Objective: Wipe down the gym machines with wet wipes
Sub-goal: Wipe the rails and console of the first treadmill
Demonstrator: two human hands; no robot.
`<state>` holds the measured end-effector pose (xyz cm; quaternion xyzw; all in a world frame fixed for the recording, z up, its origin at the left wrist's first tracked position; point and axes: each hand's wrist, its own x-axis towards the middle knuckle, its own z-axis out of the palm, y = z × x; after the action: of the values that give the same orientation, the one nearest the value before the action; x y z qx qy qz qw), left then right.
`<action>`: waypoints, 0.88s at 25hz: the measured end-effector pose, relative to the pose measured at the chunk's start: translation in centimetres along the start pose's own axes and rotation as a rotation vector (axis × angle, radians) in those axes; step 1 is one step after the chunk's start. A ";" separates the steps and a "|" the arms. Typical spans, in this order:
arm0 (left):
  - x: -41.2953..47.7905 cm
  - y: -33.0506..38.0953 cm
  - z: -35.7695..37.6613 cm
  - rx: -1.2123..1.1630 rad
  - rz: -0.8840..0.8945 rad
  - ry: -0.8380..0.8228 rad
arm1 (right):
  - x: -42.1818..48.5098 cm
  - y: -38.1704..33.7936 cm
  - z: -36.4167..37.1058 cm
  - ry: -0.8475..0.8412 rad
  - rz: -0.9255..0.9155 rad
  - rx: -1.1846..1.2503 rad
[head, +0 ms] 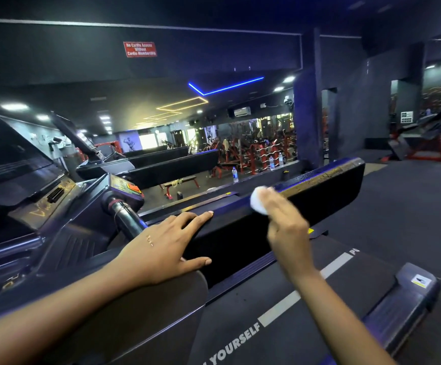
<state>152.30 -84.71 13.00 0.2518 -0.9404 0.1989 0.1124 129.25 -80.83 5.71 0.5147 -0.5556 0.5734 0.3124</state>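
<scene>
A dark treadmill fills the view, with its belt (pixel 306 306) at lower right and its console (pixel 64 196) at left. A long black padded side rail (pixel 319 196) runs from the middle toward the right. My left hand (pixel 166 246) rests flat on the near end of that rail, fingers straight and spread. My right hand (pixel 285 222) holds a crumpled white wet wipe (pixel 258 202) against the rail's top edge; this hand is motion-blurred.
A chrome handlebar (pixel 124 217) sticks out from the console just left of my left hand. A wall mirror (pixel 187 143) behind the rail reflects the gym, with water bottles (pixel 235 174) on its ledge. A red-framed machine (pixel 429 143) stands at far right.
</scene>
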 end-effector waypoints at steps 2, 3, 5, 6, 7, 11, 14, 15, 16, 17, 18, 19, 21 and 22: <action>0.0 0.0 0.0 -0.008 0.001 -0.003 | -2.8 -4.3 0.3 -0.067 -0.198 0.082; -0.1 0.1 0.0 -0.009 0.002 -0.007 | -3.8 -5.0 0.6 -0.078 -0.263 0.091; -0.2 0.1 0.0 -0.006 -0.001 -0.015 | -3.8 -3.8 1.1 -0.037 -0.248 0.096; -0.2 0.1 -0.1 -0.003 -0.005 -0.019 | -3.4 -2.5 1.3 0.009 -0.197 0.077; -0.1 0.1 -0.1 -0.002 -0.008 -0.023 | -3.0 -1.3 1.4 0.052 -0.155 0.053; -0.2 0.2 -0.2 -0.008 -0.011 -0.031 | -1.9 2.6 1.7 0.122 -0.087 -0.031; -0.1 0.0 -0.3 -0.028 -0.007 -0.036 | 0.4 5.5 0.6 0.092 0.088 -0.065; -0.1 -0.1 -0.4 -0.043 -0.017 -0.046 | 1.1 5.5 0.2 0.094 0.137 -0.068; 0.0 -0.1 -0.5 -0.061 -0.028 -0.066 | 1.6 4.8 0.0 0.093 0.135 -0.058; 0.2 -0.2 -0.6 -0.083 -0.036 -0.090 | 1.9 3.5 0.1 0.062 0.062 -0.033; 0.6 -0.1 -0.6 -0.103 -0.042 -0.110 | 1.9 1.8 0.3 -0.003 -0.063 0.002; 1.1 -0.1 -0.7 -0.114 -0.045 -0.116 | 1.7 0.1 0.4 -0.085 -0.206 0.042; 2.4 0.3 -0.6 -0.093 -0.042 -0.102 | 1.8 -0.8 0.6 -0.218 -0.402 0.073; 3.1 0.6 -0.5 -0.081 -0.036 -0.097 | 2.3 0.0 0.4 -0.262 -0.431 0.066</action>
<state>149.39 -85.37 14.24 0.2732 -0.9474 0.1464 0.0803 128.74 -81.76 7.85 0.7012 -0.4495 0.4398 0.3358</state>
